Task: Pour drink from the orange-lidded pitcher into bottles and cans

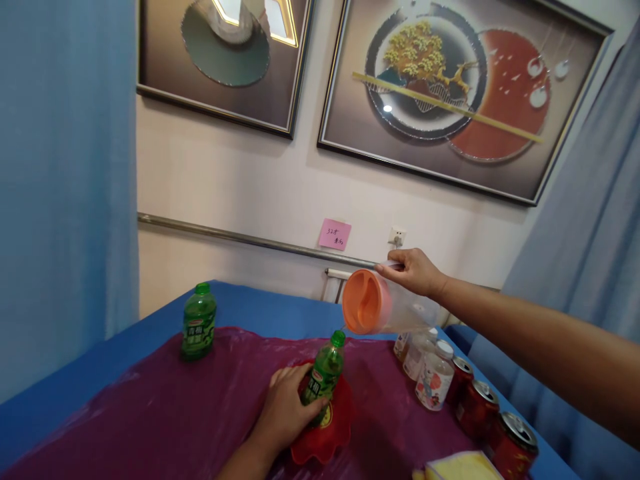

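Observation:
My left hand (pixel 285 408) is wrapped round a green bottle (pixel 327 367), which stands tilted slightly right over a red scalloped dish (pixel 320 443). The bottle's green mouth has no cap that I can make out. In my right hand (pixel 415 270) is the handle of a clear pitcher (pixel 405 308) with an orange lid (pixel 364 302). The pitcher lies tipped nearly on its side, its lid just above and right of the bottle's mouth. A thin stream seems to run between them, though it is hard to make out.
Another green bottle (pixel 199 322) stands at the left on the purple sheet (pixel 200 407). Along the right edge are clear jars (pixel 434 377) and several red cans (pixel 477 408). A yellow cloth (pixel 463 467) lies at the front right. Blue curtains hang on both sides.

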{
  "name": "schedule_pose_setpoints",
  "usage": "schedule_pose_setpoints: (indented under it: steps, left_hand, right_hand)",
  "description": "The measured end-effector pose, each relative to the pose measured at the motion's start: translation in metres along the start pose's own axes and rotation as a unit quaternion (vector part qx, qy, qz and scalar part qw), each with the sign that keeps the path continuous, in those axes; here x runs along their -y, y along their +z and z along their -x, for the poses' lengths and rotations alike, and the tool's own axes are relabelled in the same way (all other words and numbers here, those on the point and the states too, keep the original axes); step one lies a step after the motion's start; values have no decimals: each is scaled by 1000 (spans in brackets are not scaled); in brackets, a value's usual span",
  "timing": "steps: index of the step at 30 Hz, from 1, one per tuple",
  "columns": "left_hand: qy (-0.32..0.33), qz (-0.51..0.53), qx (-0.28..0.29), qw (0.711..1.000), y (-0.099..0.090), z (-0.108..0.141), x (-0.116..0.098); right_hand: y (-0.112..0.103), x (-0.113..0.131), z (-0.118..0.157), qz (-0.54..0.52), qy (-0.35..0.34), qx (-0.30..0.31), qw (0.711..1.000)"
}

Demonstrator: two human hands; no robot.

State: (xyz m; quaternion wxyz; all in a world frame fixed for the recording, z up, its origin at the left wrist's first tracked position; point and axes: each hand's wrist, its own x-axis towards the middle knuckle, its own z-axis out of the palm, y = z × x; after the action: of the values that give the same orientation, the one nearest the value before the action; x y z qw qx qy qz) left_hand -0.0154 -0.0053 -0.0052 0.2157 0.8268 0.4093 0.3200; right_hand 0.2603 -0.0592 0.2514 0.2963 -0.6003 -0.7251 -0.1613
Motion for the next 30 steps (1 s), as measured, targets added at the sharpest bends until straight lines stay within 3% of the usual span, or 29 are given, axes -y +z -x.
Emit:
schedule_pose_setpoints:
  steps: [14, 30]
  left_hand:
    - [-9, -10, 12, 1000, 1, -1, 1]
    - [5, 6, -15, 1000, 3, 0, 4]
  right_hand:
    - [0, 2, 0, 1, -1, 0, 1000]
    - [-2, 2, -1, -3, -10, 0, 1000]
